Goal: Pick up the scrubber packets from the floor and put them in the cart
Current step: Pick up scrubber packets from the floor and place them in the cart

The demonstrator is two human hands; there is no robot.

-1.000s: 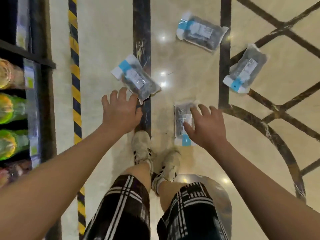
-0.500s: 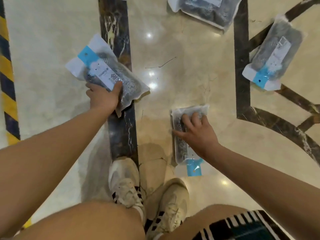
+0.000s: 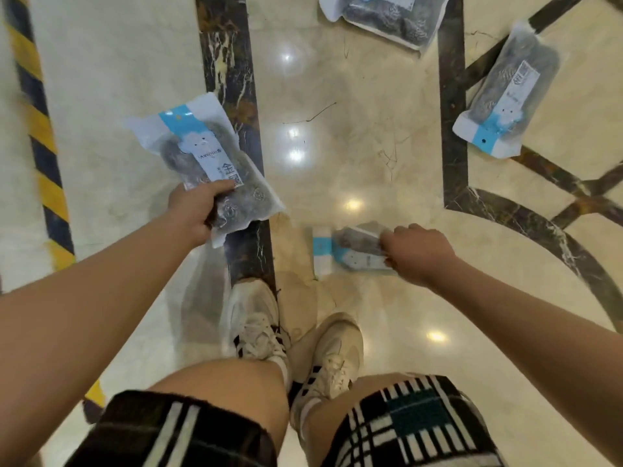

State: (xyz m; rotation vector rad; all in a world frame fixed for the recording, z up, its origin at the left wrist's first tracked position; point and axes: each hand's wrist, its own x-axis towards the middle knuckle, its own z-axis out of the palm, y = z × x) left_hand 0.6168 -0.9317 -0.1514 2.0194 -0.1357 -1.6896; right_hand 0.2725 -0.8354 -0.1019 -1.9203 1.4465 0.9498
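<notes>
My left hand [image 3: 194, 210] grips a clear scrubber packet [image 3: 205, 156] with a blue band and white label, lifted off the marble floor and tilted. My right hand [image 3: 418, 252] grips a second, blurred packet [image 3: 350, 251] by one end, its blue band pointing left, just above the floor. Two more packets lie on the floor: one at the top edge [image 3: 384, 18], partly cut off, and one at the upper right [image 3: 505, 92]. No cart is in view.
Glossy beige marble floor with dark inlaid strips [image 3: 232, 79] and a curved pattern [image 3: 539, 224] on the right. Yellow-black hazard tape [image 3: 37, 129] runs along the left. My two sneakers [image 3: 293, 335] and plaid shorts fill the bottom.
Both hands have lifted their packets off the floor. The right packet has swung round so its blue band points left; the left packet rose and tilted.
</notes>
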